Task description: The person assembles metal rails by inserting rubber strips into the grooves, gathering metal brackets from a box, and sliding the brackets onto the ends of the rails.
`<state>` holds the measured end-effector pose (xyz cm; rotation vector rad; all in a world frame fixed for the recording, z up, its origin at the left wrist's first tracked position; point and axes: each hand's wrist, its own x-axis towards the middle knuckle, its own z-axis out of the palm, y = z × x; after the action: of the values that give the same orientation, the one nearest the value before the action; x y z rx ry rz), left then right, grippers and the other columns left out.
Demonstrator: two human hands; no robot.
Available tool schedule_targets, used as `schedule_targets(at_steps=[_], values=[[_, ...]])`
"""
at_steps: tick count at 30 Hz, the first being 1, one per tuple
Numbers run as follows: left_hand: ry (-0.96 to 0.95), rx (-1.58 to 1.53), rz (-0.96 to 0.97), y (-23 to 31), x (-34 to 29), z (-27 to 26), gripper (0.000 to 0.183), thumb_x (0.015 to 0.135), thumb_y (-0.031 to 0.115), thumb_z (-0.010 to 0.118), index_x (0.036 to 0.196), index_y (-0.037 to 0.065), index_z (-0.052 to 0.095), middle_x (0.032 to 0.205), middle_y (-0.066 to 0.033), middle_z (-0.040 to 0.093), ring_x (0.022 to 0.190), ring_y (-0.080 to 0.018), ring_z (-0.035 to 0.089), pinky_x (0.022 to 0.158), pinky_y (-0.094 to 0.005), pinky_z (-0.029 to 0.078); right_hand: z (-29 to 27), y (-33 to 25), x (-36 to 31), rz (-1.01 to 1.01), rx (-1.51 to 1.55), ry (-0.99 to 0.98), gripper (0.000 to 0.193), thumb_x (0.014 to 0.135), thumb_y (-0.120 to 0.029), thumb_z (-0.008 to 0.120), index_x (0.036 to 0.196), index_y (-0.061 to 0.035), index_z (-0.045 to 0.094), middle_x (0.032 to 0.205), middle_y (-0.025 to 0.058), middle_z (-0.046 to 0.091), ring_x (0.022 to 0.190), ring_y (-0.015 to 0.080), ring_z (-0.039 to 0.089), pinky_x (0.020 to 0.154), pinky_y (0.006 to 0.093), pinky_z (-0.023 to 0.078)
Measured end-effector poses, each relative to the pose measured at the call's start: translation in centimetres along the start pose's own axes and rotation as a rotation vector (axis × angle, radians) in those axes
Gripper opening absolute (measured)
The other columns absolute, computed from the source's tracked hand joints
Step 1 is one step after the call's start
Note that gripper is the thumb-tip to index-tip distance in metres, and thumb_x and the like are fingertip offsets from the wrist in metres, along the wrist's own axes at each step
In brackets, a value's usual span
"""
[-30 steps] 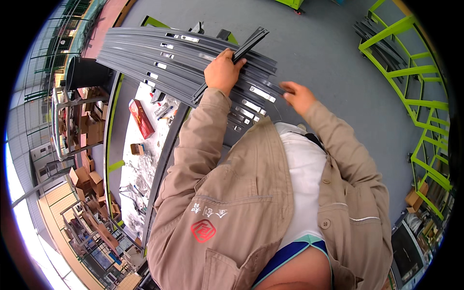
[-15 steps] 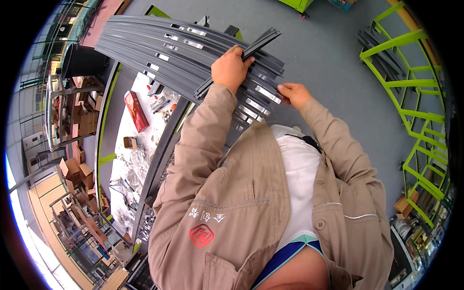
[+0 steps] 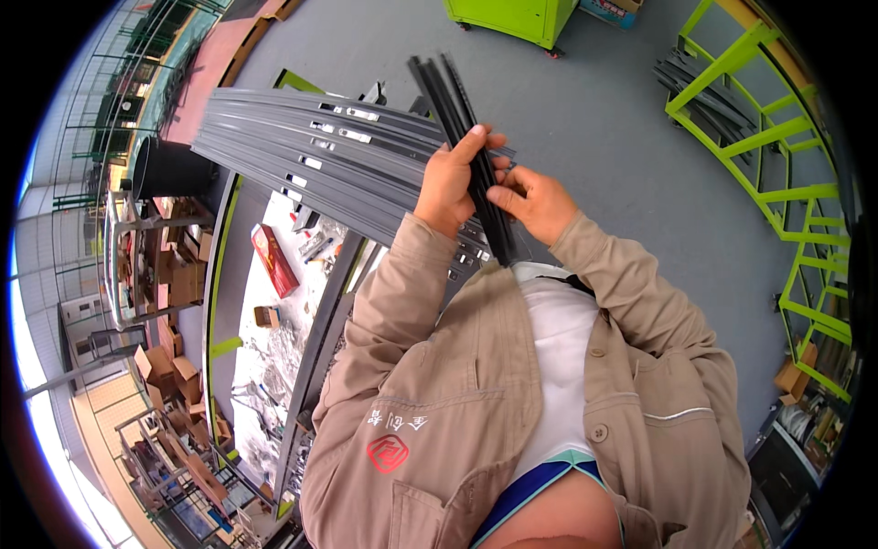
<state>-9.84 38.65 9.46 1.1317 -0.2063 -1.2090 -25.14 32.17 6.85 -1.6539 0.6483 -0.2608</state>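
My left hand [image 3: 450, 181] is wrapped around a bundle of thin black strips [image 3: 465, 114], thumb laid across them. The bundle stands steeply, its far ends fanned slightly apart and its near end close to my jacket. At the bundle's right side, my right hand [image 3: 534, 203] is closed, thumb and fingers pinching the strips just below the left hand. Beneath and to the left lie several long grey metal profiles [image 3: 274, 137] side by side, with small silvery fittings [image 3: 355, 135] set in them. Their right ends are partly hidden behind my hands and the bundle.
Left of me a workbench [image 3: 261, 343] carries a red box [image 3: 274, 260], a small open carton [image 3: 266, 317] and clear plastic wrapping. Green racks [image 3: 732, 128] with dark strips stand at the right. A green wheeled cabinet [image 3: 512, 20] is at the far side.
The black strips have swung from a slant across the profiles to a steep upright angle. My right hand has left the profile ends and come in to the strips. The view has shifted slightly.
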Motion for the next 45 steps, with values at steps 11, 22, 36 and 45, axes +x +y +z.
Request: schedule_targets(at_steps=[11,22,36,45], values=[[0.309,0.391,0.285,1.1,-1.1,-4.6,0.018,0.091,0.015,0.062,0.101,-0.001,0.061,0.073,-0.0051,0.059,0.059,-0.0133,0.056,0.05,-0.028,0.046,-7.8,5.1,-6.6,0.138,0.211,0.298,0.023,0.099,-0.021,0.055,0.112,-0.004,0.061,0.083,0.0058,0.066,0.063,0.009,0.057,0.057,0.024,0.048],[0.411,1.413,0.301,-0.7,-0.4,-8.6,0.038,0.087,0.039,0.067,0.108,0.007,0.068,0.081,-0.0145,0.07,0.08,-0.0356,0.067,0.071,-0.0408,0.051,-9.1,11.8,-16.9,0.543,-0.048,0.173,0.028,0.093,-0.025,0.065,0.11,-0.0033,0.071,0.073,0.0017,0.065,0.06,0.0083,0.053,0.056,0.0261,0.045],[0.399,1.473,0.226,-1.1,0.8,-9.4,0.049,0.087,0.046,0.067,0.113,0.005,0.065,0.09,-0.0179,0.071,0.089,-0.0377,0.067,0.076,-0.0429,0.051,-8.1,10.8,-16.0,0.509,-0.073,0.175,0.026,0.093,-0.023,0.066,0.11,-0.0035,0.071,0.078,0.0035,0.068,0.062,0.0075,0.053,0.057,0.0247,0.044],[0.359,1.495,0.206,-0.7,0.9,-9.5,0.05,0.087,0.047,0.066,0.114,0.005,0.064,0.09,-0.0181,0.071,0.09,-0.0372,0.066,0.077,-0.0434,0.051,-8.0,12.8,-16.0,0.477,0.009,0.198,0.026,0.092,-0.022,0.066,0.111,-0.005,0.071,0.074,0.0025,0.066,0.055,0.0054,0.048,0.05,0.0231,0.04]])
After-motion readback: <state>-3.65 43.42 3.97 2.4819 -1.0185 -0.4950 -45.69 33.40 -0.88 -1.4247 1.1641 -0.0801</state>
